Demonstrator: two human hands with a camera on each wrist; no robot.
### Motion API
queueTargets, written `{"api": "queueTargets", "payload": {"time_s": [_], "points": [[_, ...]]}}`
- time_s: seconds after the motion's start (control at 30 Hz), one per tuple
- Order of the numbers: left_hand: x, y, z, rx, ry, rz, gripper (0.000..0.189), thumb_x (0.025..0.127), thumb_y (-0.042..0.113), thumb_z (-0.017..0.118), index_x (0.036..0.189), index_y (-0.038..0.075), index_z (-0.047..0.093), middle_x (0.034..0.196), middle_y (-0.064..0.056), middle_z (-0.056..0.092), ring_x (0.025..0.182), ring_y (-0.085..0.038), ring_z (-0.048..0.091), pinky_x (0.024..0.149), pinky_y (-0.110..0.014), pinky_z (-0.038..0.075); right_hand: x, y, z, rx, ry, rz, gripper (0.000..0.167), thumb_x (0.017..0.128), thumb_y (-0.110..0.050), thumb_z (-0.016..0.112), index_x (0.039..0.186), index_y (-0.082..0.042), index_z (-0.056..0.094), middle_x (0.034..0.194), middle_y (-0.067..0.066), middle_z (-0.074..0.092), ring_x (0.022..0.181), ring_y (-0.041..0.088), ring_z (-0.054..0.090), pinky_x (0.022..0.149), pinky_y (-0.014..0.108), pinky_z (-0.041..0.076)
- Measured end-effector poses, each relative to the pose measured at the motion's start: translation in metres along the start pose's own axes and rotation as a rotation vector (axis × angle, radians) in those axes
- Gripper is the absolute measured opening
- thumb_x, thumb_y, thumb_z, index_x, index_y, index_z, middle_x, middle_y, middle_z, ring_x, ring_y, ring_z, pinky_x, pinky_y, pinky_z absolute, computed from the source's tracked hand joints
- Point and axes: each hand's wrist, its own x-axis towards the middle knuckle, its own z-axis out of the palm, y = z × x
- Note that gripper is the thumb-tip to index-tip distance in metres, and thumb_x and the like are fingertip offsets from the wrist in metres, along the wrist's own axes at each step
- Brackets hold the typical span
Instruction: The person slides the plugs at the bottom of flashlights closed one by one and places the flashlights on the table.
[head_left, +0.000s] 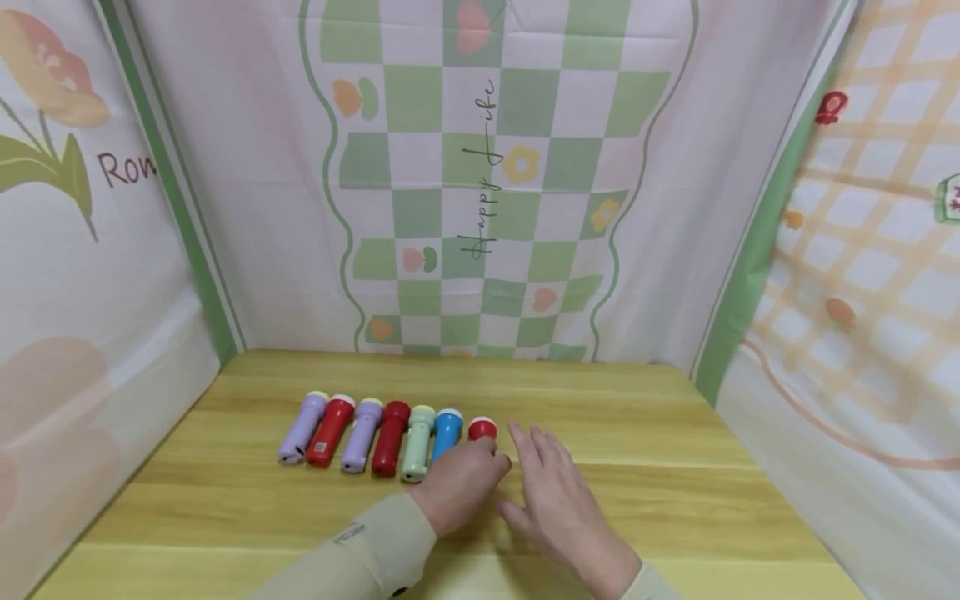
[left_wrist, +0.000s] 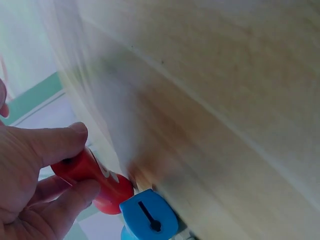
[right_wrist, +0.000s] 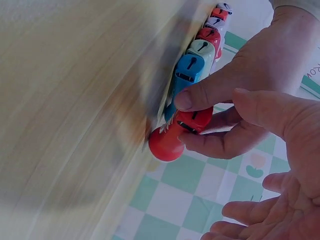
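Observation:
My left hand [head_left: 463, 483] pinches a red flashlight [right_wrist: 170, 142] by its tail end, thumb on one side and fingers on the other. In the head view only the flashlight's pale-rimmed head shows beyond the hand. A blue flashlight [head_left: 447, 429] lies just left of it, its lower part covered by that hand. My right hand [head_left: 558, 500] is to the right of the red flashlight, fingers straight and thumb apart, holding nothing. The left wrist view has the blue flashlight's slotted end [left_wrist: 150, 216] close beside the red one.
Leftward from the blue flashlight runs a row of a mint green [head_left: 417, 442], a dark red [head_left: 391, 437], a purple [head_left: 363, 433], a red [head_left: 330, 429] and another purple flashlight [head_left: 303, 427]. They lie on a wooden table [head_left: 660, 500], with printed curtains [head_left: 480, 167] on three sides.

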Motion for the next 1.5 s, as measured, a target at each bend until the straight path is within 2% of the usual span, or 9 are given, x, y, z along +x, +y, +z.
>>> {"api": "queueTargets", "payload": {"time_s": [0.07,0.2,0.5,0.83,1.5], "points": [[0.0012,0.001,0.0011,0.049,-0.018,-0.005,0.02,0.093,0.011,0.078,0.111,0.017,0.074,0.096,-0.001,0.071,0.077,-0.009,0.064,0.067,-0.021,0.057,-0.0003,-0.0002,-0.0002,0.0,-0.007,0.003,0.1,0.082,-0.032,0.09,0.16,-0.007,0.034,0.153,0.031,0.047,0.142,0.05,0.045,0.117,0.062,0.04],[0.002,0.0025,0.0037,0.107,-0.012,-0.012,0.019,0.091,0.009,0.079,0.107,0.017,0.073,0.091,-0.001,0.07,0.074,-0.01,0.065,0.065,-0.022,0.058,-0.0013,-0.0008,-0.0002,-0.002,0.005,-0.008,0.1,0.081,-0.033,0.09,0.16,-0.005,0.034,0.152,0.032,0.048,0.141,0.051,0.045,0.117,0.061,0.04],[-0.0009,0.0047,0.0042,0.078,-0.06,-0.067,0.014,0.092,0.01,0.079,0.103,0.013,0.071,0.093,-0.005,0.067,0.076,-0.015,0.066,0.068,-0.026,0.06,-0.0017,-0.0014,0.0014,0.02,0.003,-0.001,0.098,0.082,-0.033,0.09,0.159,-0.005,0.036,0.151,0.032,0.048,0.142,0.052,0.045,0.118,0.061,0.039],[-0.0006,0.004,0.0075,0.062,-0.107,-0.12,0.015,0.091,0.011,0.08,0.103,0.013,0.071,0.102,-0.01,0.069,0.083,-0.02,0.069,0.071,-0.03,0.062,-0.0022,-0.0019,0.0014,0.019,0.008,-0.005,0.099,0.081,-0.032,0.09,0.159,-0.005,0.036,0.151,0.033,0.048,0.141,0.052,0.045,0.117,0.062,0.039],[-0.0015,0.0043,0.0081,0.075,-0.077,-0.151,0.014,0.092,0.013,0.079,0.103,0.016,0.071,0.099,-0.008,0.067,0.082,-0.02,0.067,0.066,-0.031,0.061,-0.0025,-0.0017,0.0018,0.026,-0.018,-0.001,0.099,0.083,-0.031,0.09,0.16,-0.007,0.034,0.153,0.032,0.046,0.142,0.052,0.044,0.117,0.062,0.038]]}}
